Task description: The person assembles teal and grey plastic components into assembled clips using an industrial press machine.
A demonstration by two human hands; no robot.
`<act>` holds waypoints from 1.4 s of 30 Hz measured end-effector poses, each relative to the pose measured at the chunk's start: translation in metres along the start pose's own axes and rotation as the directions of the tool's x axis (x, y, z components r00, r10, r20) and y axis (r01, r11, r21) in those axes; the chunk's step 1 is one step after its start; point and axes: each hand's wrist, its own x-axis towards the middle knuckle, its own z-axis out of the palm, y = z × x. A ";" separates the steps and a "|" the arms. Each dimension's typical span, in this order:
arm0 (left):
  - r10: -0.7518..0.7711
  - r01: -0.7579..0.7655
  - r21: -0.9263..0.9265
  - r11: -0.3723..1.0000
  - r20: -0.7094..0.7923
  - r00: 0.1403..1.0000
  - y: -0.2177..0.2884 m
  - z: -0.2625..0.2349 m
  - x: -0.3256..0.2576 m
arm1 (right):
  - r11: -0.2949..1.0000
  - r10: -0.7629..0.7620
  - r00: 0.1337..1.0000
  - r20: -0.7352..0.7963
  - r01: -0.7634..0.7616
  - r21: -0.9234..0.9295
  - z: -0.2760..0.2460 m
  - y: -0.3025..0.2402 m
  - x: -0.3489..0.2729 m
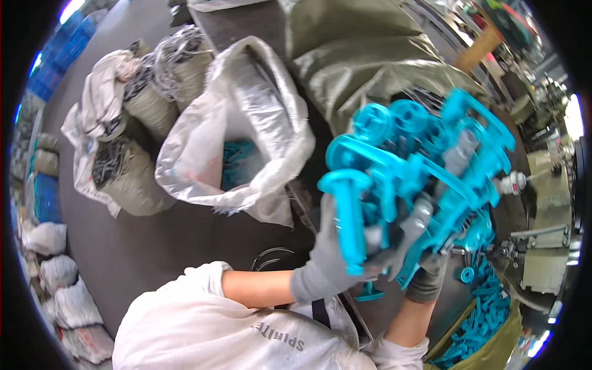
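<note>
A big armful of turquoise moulded plastic parts [353,225], some with round flanged ends and long flat arms, is gathered between my two grey-gloved hands. My left hand [324,265] is closed round the near left side of the heap, its fingers partly covered. Beneath the right side, my right hand [428,279] grips the same heap, most of its fingers hidden behind the plastic. The parts are slightly blurred. Left of them stands an open white woven sack [179,169] with more turquoise pieces [237,154] low inside.
An olive sack [509,336] full of turquoise parts lies at the lower right, below a metal machine [546,228]. A large olive sack [351,46] sits at the far side. Several sacks with grey cords [148,114] stand left; blue crates [61,49] line the far-left edge.
</note>
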 end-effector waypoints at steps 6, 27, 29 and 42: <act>-0.282 0.159 -0.258 0.953 -0.563 0.777 0.003 -0.118 -0.025 | -0.193 0.016 0.777 0.630 -0.616 0.764 0.072 -0.146 0.141; -0.101 0.103 -0.021 0.994 0.079 0.992 -0.008 -0.115 0.124 | -0.478 0.223 0.664 0.714 -0.564 0.673 0.035 -0.089 -0.019; 0.274 -0.370 0.313 0.875 0.311 0.910 0.007 -0.058 0.151 | -0.510 0.302 0.683 0.665 -0.474 0.718 0.031 -0.088 -0.033; 0.097 -0.775 0.617 -0.134 0.787 0.609 -0.055 0.038 0.232 | 0.333 0.872 0.461 -0.162 -0.318 0.888 -0.040 -0.024 -0.214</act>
